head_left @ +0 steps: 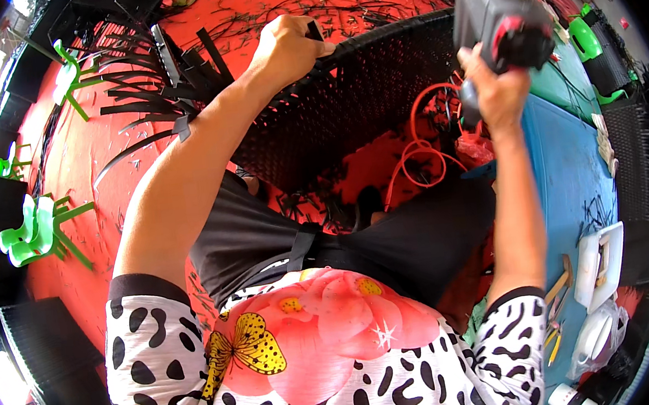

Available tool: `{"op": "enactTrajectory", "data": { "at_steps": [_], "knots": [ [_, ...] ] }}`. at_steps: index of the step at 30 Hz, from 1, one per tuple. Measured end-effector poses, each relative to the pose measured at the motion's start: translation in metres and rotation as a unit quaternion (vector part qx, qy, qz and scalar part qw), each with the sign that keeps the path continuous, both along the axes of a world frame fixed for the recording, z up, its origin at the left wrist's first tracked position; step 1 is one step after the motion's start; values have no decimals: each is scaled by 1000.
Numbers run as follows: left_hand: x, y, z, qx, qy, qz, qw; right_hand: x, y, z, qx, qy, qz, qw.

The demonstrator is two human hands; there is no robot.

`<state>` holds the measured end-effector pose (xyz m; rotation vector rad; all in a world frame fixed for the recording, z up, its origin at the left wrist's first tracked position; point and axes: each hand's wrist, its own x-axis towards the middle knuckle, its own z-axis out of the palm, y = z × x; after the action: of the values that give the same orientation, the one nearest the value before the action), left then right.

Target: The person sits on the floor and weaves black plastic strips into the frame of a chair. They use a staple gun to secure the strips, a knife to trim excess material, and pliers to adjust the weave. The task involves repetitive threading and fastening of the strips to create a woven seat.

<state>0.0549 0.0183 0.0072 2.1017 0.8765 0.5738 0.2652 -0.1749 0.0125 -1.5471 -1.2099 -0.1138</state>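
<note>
Red floor [113, 189], green chairs [44, 232]; left fingers [325, 49] pinch black strip [314, 32]; right fingers [473, 63] grip tool [487, 7].

We note red floor [81, 291]: black strips [380, 17] scattered far, green chairs [44, 224] standing left. Blue table [552, 147], right: white tray [589, 265], yellow-handled tool [553, 348] near.
</note>
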Motion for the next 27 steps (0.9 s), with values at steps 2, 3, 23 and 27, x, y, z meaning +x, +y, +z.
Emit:
{"op": "enactTrajectory", "data": {
  "at_steps": [2,3,23,27],
  "knots": [
    [0,2,1,-3,-8,-6,1000,-11,-12,-48,21,-59,25,998],
    [-1,1,1,-10,-10,-7,1000,-25,-20,-60,-9,-45,44,998],
    [-6,-9,8,-55,-23,13,998,-107,-54,-96,71,904,421,13],
    [-5,-7,4,-43,-40,1,998,-102,-50,-86,55,929,365,-9]
  ]
}}
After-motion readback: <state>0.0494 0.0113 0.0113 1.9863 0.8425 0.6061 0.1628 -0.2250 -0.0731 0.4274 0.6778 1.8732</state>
